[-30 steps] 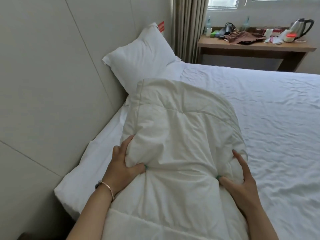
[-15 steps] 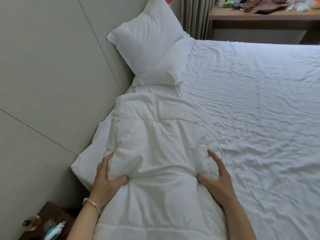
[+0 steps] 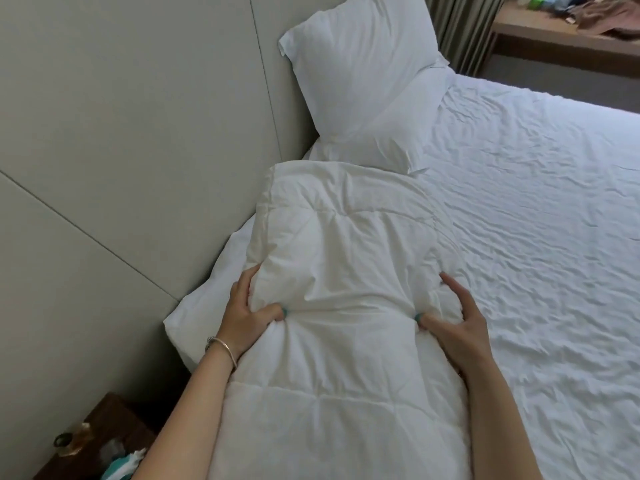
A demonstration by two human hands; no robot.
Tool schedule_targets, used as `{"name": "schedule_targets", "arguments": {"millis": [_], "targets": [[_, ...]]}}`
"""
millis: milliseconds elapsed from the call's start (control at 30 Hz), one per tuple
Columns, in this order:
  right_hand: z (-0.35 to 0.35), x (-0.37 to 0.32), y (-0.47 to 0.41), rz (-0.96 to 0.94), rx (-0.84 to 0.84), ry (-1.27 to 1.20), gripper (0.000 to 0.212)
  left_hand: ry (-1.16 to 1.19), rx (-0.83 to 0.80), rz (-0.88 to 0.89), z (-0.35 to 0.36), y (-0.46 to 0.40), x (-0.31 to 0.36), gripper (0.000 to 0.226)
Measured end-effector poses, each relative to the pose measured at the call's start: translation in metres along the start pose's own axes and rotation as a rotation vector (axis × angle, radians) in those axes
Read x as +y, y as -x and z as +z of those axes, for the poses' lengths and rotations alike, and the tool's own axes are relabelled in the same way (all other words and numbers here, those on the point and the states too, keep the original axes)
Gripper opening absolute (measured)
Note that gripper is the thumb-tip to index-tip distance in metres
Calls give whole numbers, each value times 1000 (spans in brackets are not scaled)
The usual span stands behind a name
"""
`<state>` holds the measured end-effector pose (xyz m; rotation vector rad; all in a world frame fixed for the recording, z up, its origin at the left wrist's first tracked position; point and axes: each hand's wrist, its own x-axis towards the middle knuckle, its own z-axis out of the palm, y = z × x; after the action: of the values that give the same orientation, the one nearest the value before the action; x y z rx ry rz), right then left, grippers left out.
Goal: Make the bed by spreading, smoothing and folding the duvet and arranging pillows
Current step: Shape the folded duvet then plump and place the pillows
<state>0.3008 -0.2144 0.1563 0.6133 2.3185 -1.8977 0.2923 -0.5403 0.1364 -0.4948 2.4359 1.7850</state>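
Observation:
A folded white quilted duvet (image 3: 346, 258) lies along the left side of the bed, its far end close to a white pillow (image 3: 363, 74) that leans on the padded headboard. My left hand (image 3: 247, 317) grips the duvet's left side, thumb pressed into the top and fingers tucked under the fold. My right hand (image 3: 453, 320) holds the right side the same way, thumb on top and fingers spread against the bulge. The white bed sheet (image 3: 536, 237) is wrinkled and bare to the right.
The grey padded headboard (image 3: 121, 168) runs along the left. A dark wooden bedside table (image 3: 104, 441) with small items stands at lower left. A wooden desk (image 3: 561, 39) with clutter and a curtain (image 3: 460, 26) are at the top right.
The folded duvet has come down from a raised position onto the bed beside the pillow. Both hands kept their hold on its sides, and my view tilted downward.

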Motion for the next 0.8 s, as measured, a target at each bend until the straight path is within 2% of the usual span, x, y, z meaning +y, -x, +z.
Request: {"name": "schedule_targets", "arguments": {"millis": [200,333,433,500,633,800], "targets": [[76,-39,-69,-9,113,15,74,-27,-78,19,-39,-141,16,76],[125,-50,-104,-8,170,-74,73,-116,-96,65,-68,-216,36,76],[162,-39,-128,41,176,-124,75,-192,-128,60,-81,-259,36,89],[187,-22,-140,98,146,-97,81,-285,-146,-25,-85,-284,21,98],[219,15,-153,306,119,68,96,-413,-231,-284,-78,-319,-25,103],[221,30,-162,294,144,172,97,-416,-228,-370,-68,-346,-46,116]]}}
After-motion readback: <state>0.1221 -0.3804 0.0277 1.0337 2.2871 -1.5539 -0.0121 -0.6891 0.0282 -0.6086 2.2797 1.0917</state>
